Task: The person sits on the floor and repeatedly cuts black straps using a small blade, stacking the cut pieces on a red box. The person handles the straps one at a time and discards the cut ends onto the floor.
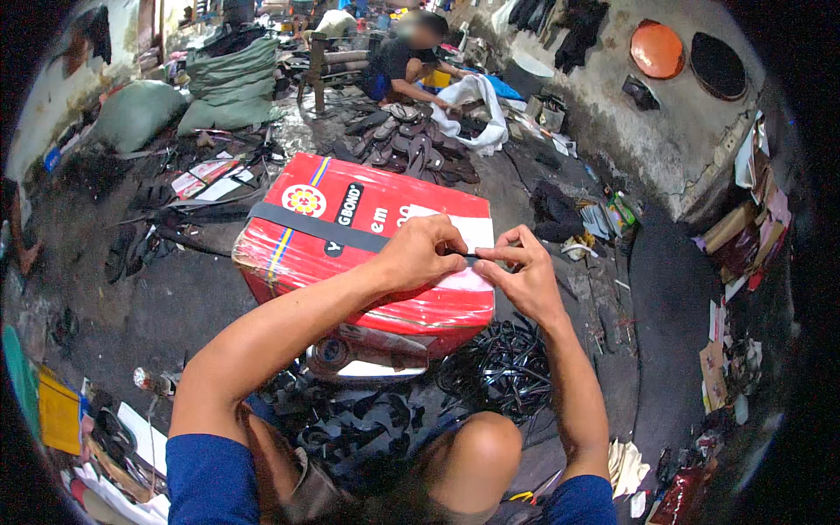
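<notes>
"Counting quick: how many hands on the job?"

"2, both the wearer's. L hand point(426, 249) and R hand point(523, 269) are close together, fingertips pinched on 1 black strip point(306, 226). Can't tell if the tips touch each other."

"Where's the strip go?"

"Across the top of 1 red box point(429, 311), from its L edge, under the L hand, to the pinch nr the R end. Box is approx. mid-view, just in front of the wearer's knees. 1 white label point(477, 232) on top, partly behind the hands."

"Stuff close by?"

"1 tangle of black strips point(507, 359) nr the box's lower R corner, too many to count. Dark curved pieces point(367, 429) lie below the box, qty unclear."

"Further back?"

"1 other person point(398, 66), crouched, arms out to 1 white sack point(494, 122). 1 heap of dark flat pieces point(416, 144) between that person & the box; no exact no. there. Plus 2 bulky greenish sacks point(229, 83), upper L."

"On the wall?"

"2 round discs, upper R, side by side: 1 orange disc point(657, 49), 1 black disc point(718, 66)."
</notes>
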`<state>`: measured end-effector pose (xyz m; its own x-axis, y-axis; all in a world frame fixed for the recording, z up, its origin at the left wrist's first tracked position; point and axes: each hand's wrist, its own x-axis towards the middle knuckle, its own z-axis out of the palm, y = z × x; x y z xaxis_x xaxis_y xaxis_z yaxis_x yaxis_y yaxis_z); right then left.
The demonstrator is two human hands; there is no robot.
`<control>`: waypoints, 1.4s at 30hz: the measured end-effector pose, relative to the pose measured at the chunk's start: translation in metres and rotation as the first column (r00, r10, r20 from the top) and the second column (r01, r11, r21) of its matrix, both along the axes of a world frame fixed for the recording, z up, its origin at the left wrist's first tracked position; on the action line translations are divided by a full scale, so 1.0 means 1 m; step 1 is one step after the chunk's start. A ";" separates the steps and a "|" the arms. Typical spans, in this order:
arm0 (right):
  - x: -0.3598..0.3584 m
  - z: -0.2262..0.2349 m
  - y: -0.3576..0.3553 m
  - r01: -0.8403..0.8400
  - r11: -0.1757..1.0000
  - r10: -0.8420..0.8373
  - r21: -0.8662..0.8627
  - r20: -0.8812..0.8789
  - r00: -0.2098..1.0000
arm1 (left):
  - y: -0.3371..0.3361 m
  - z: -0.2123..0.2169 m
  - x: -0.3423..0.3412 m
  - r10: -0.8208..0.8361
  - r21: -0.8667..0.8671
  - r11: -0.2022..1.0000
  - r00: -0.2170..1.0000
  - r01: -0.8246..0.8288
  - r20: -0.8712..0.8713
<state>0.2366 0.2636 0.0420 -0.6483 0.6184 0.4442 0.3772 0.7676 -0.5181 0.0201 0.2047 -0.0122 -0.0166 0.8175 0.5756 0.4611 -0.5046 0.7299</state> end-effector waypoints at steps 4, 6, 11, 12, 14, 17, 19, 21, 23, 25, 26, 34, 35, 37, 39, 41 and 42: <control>-0.004 -0.007 -0.003 0.049 0.998 -0.047 0.041 -0.060 0.997 | 0.001 0.002 0.003 0.044 -0.055 0.998 0.999 -0.043 0.017; -0.008 -0.015 0.001 0.059 0.995 -0.050 0.085 -0.103 0.993 | 0.001 0.001 0.002 0.078 -0.010 0.997 0.997 -0.078 -0.016; -0.022 -0.042 0.022 -0.145 0.790 -0.193 -0.596 -0.465 0.864 | 0.010 0.013 0.003 0.099 -0.078 0.992 0.993 -0.104 -0.065; -0.023 -0.045 0.025 -0.176 0.724 -0.230 -0.667 -0.474 0.850 | 0.011 0.014 0.002 0.094 -0.096 0.990 0.989 -0.106 -0.118; -0.031 -0.042 0.026 -0.228 0.629 -0.280 -0.743 -0.490 0.825 | 0.017 0.022 -0.003 0.081 -0.130 0.986 0.981 -0.105 -0.176; -0.020 -0.049 0.028 -0.117 0.701 -0.275 -0.704 -0.418 0.866 | 0.023 0.035 -0.006 0.032 -0.132 0.989 0.960 -0.071 -0.277; -0.024 -0.060 0.020 -0.106 0.769 -0.310 -0.630 -0.513 0.800 | 0.026 0.038 -0.004 -0.023 -0.100 0.995 0.969 -0.001 -0.247; -0.014 -0.069 0.028 -0.103 0.775 -0.277 -0.624 -0.481 0.832 | 0.026 0.036 0.003 -0.037 -0.074 0.997 0.980 0.023 -0.195; -0.016 -0.062 0.020 -0.083 0.776 -0.253 -0.625 -0.430 0.867 | 0.023 0.030 0.005 0.000 -0.082 0.997 0.982 -0.016 -0.189; -0.014 -0.054 0.010 -0.121 0.722 -0.250 -0.681 -0.420 0.872 | 0.023 0.022 0.010 0.005 -0.011 1.000 0.994 -0.007 -0.113; -0.011 -0.049 0.005 -0.171 0.661 -0.261 -0.731 -0.437 0.861 | 0.023 0.020 0.013 -0.005 -0.026 1.000 0.997 0.003 -0.078; -0.001 -0.071 0.010 -0.625 0.035 -0.434 -0.780 -0.575 0.694 | 0.032 0.017 0.021 -0.052 0.002 0.999 0.997 0.052 -0.054; -0.004 -0.064 0.009 -0.628 -0.023 -0.428 -0.778 -0.560 0.709 | 0.032 0.015 0.019 -0.046 0.011 0.999 0.997 0.047 -0.060; -0.009 -0.041 0.002 -0.424 0.155 -0.500 -0.892 -0.441 0.745 | 0.029 0.017 0.019 -0.038 0.014 0.999 0.999 0.038 -0.004; 0.004 -0.037 0.036 -0.101 0.417 -0.407 -0.903 -0.285 0.868 | 0.028 0.024 0.030 -0.050 0.008 0.999 0.999 0.050 -0.008; -0.020 -0.020 0.036 0.251 0.771 -0.420 -0.586 -0.172 0.891 | 0.030 0.019 0.027 -0.042 0.003 0.999 0.999 0.042 -0.026; -0.024 -0.023 0.046 0.358 0.865 -0.422 -0.353 -0.123 0.898 | 0.031 0.020 0.027 -0.058 0.009 0.998 0.998 0.059 -0.026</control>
